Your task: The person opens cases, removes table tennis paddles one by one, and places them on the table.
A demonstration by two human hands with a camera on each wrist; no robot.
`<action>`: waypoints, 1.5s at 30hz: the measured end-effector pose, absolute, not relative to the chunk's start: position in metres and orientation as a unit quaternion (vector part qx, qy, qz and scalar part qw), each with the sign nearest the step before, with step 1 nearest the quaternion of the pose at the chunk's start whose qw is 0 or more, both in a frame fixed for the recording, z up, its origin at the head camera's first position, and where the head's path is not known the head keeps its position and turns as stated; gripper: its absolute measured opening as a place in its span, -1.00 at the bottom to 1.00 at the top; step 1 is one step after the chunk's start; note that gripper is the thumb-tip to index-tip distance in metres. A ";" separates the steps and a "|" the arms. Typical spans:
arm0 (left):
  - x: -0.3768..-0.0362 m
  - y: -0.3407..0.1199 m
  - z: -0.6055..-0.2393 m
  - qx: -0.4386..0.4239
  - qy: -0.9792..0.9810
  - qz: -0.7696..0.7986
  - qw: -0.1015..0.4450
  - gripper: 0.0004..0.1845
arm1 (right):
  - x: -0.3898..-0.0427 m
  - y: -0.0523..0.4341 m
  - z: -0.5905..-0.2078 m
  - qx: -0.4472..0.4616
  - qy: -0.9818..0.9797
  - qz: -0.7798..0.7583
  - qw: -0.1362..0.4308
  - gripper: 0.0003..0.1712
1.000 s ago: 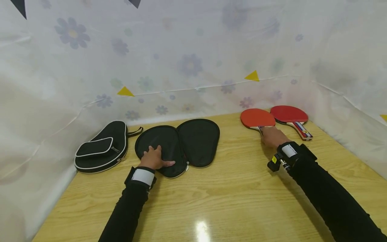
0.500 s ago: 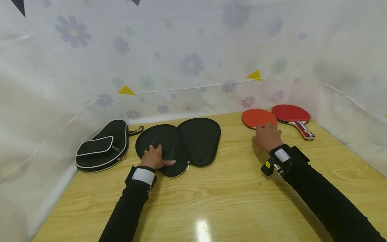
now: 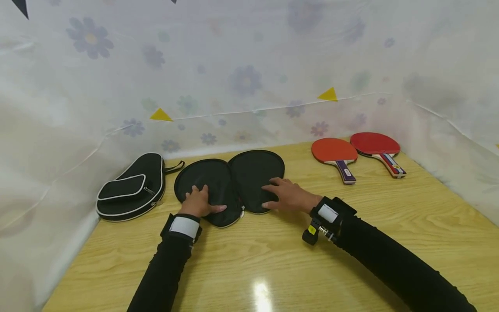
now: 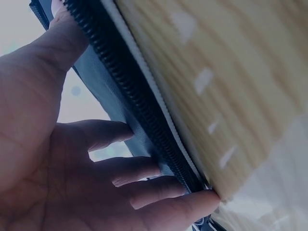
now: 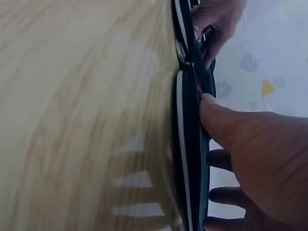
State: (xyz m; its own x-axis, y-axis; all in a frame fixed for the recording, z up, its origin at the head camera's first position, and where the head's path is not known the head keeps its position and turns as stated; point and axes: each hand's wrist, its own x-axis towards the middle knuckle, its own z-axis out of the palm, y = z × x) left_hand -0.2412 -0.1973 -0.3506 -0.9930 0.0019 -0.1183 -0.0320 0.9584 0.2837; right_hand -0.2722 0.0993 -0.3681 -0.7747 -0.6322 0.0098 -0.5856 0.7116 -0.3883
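A black table tennis bat case (image 3: 255, 173) lies unzipped and spread flat in the middle of the head view, its two halves side by side. My left hand (image 3: 198, 203) rests on the left half with fingers spread; in the left wrist view its fingers reach over the zipper edge (image 4: 139, 103). My right hand (image 3: 287, 196) is at the outer edge of the right half, fingers apart, the thumb at the rim (image 5: 185, 144) in the right wrist view. An orange-red bat (image 3: 334, 150) with a purple handle lies to the right, beyond the right hand.
Beside it lies a second red bat (image 3: 375, 144) with a striped handle. At the left stands a zipped black case (image 3: 130, 186) with white piping and a wrist strap. A flowered white curtain (image 3: 241, 86) hangs along the wooden table's (image 3: 249, 255) back and sides.
My right hand has let go of the orange-red bat's handle and moved left to the case's right half. The bat stays where it was. My left hand has kept its place.
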 end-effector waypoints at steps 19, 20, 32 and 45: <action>-0.244 -0.202 -0.340 -0.107 0.970 0.216 0.014 -0.11 | -0.269 0.087 -0.374 -0.361 0.918 -0.155 0.046 -0.37; -0.243 -0.205 -0.336 -0.114 0.967 0.228 0.000 -0.15 | -0.269 0.087 -0.374 -0.364 0.918 -0.153 0.042 -0.37; -0.238 -0.174 -0.293 -0.021 0.948 0.287 -0.136 -0.40 | -0.271 0.089 -0.372 -0.382 0.912 -0.148 0.024 -0.41; -0.231 -0.073 -0.309 0.114 0.967 0.217 -0.073 -0.20 | -0.275 0.104 -0.367 -0.377 0.901 -0.200 0.081 -0.52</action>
